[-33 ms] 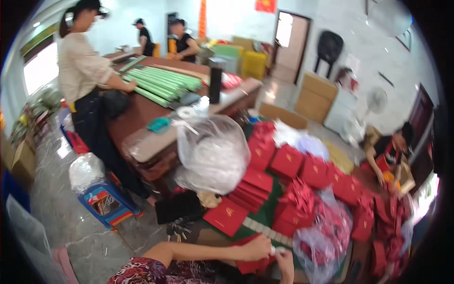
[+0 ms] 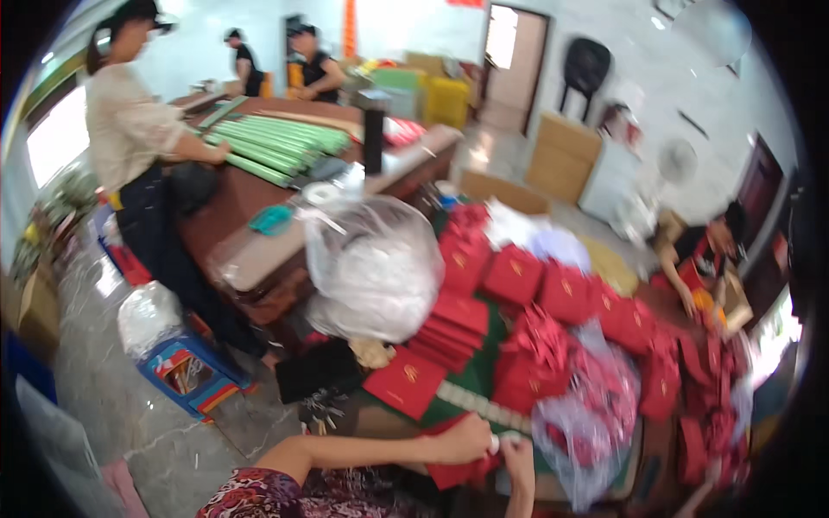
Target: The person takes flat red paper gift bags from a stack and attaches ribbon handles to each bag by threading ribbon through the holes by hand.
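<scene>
- Left of the red-filled plastic bag [image 2: 591, 406], the left hand [image 2: 466, 438] and right hand [image 2: 519, 459] pinched 1 small white piece [image 2: 496, 444].
- Farther left of that bag, 1 red packet [image 2: 404, 383] bore unreadable gold print.

Directions run from the centre of the view. At 6 o'clock, the red piece [image 2: 464, 472] looks like matt paper, and the flat red folder [image 2: 401, 386] like smooth, dull card with shinier printing. The lilac bag [image 2: 566, 462] at 5 o'clock is thin, crinkled, translucent plastic. At 10 o'clock, green rolls [image 2: 276, 148] have a glossy film-like surface on a polished wood table [image 2: 231, 207]. Toward 8 o'clock, the stool [image 2: 173, 380] is hard plastic and the grey floor [image 2: 95, 345] glossy, stone-like. Matt brown cardboard [image 2: 561, 162] stands at 2 o'clock.
</scene>
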The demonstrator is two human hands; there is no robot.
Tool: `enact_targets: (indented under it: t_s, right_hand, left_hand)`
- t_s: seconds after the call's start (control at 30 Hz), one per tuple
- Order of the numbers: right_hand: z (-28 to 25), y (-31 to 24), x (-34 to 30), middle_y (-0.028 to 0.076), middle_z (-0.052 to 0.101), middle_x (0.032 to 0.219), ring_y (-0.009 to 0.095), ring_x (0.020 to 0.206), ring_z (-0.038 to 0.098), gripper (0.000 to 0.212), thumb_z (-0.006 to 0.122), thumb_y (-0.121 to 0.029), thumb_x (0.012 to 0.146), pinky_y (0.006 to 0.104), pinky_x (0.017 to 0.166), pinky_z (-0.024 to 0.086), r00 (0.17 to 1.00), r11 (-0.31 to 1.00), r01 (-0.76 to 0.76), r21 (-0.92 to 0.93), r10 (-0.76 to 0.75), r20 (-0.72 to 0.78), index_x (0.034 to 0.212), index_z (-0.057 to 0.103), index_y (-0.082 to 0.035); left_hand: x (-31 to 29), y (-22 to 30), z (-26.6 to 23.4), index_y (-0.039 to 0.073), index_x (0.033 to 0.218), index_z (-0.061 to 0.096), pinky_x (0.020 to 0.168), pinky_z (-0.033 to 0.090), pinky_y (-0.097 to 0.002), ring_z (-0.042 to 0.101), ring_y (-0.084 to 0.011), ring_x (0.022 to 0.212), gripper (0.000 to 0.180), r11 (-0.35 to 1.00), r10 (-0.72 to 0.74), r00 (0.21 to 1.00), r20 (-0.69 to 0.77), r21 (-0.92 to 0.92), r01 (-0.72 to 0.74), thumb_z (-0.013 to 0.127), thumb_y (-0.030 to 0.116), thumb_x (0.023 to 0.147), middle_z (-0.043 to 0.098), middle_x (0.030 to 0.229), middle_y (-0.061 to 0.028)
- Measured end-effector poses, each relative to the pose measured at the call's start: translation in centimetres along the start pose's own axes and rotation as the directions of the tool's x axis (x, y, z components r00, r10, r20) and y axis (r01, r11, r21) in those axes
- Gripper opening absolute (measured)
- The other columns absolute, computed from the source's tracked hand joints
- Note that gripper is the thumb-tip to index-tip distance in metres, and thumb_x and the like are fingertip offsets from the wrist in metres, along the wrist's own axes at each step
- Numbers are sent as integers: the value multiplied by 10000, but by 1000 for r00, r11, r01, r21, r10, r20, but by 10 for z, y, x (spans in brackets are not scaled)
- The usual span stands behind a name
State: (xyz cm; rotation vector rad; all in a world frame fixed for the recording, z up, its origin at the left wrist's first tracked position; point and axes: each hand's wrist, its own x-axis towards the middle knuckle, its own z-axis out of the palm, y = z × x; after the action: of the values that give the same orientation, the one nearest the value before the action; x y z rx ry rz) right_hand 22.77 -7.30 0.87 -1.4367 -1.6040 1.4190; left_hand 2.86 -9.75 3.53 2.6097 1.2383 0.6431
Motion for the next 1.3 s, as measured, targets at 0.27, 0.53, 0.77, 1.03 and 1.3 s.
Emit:
enact_targets:
  t_s: [0.27, 0.53, 0.77, 1.03, 1.3]
  right_hand:
    - [11, 14, 13, 104, 672, 742, 184, 695, 646, 220, 717, -244, 867, 316, 663, 488, 867, 972, 131, -194, -207, -452, 854, 745, -26]
    - [0, 2, -67, 89, 673, 894, 152, 794, 634, 224, 703, -178, 890, 286, 714, 494, 912, 987, 43, -156, -103, -397, 1036, 706, -9]
    - [21, 9, -93, 91, 646, 840, 214, 718, 643, 243, 783, -191, 799, 322, 654, 521, 923, 795, 155, -586, -329, -202, 925, 652, -30]
    - [19, -33, -76, 28, 654, 771, 86, 657, 637, 122, 672, -113, 925, 229, 574, 510, 982, 908, -136, 395, 177, -69, 894, 588, -30]
    - [31, -42, -57, 26, 640, 769, 84, 650, 634, 110, 661, -97, 939, 214, 548, 511, 963, 882, 35, 470, 97, -253, 905, 577, -35]
  left_hand:
    - [2, -16, -9, 157, 927, 672, 845, 395, -417, 587, -280, 893, 194, 942, -75, 997, 12, -328, 75, 739, 282, 794, 620, 822, -70]
    - [6, -40, 7, 125, 930, 664, 830, 392, -409, 610, -283, 860, 216, 879, -276, 959, 65, -386, 279, 749, 267, 790, 662, 814, -71]
    - [4, -42, 15, 125, 989, 668, 860, 392, -421, 568, -310, 1009, 242, 928, -300, 951, -73, -251, 274, 742, 252, 797, 635, 997, -107]
    - [-48, 37, 5, 15, 1197, 598, 903, 476, -369, 636, -250, 1026, 323, 457, -468, 880, 81, -830, 320, 648, 193, 932, 657, 1103, -148]
    - [-78, 46, 13, -25, 1276, 512, 841, 509, -268, 628, -118, 950, 324, 8, -279, 874, 399, -909, 417, 575, 110, 989, 650, 1041, -52]
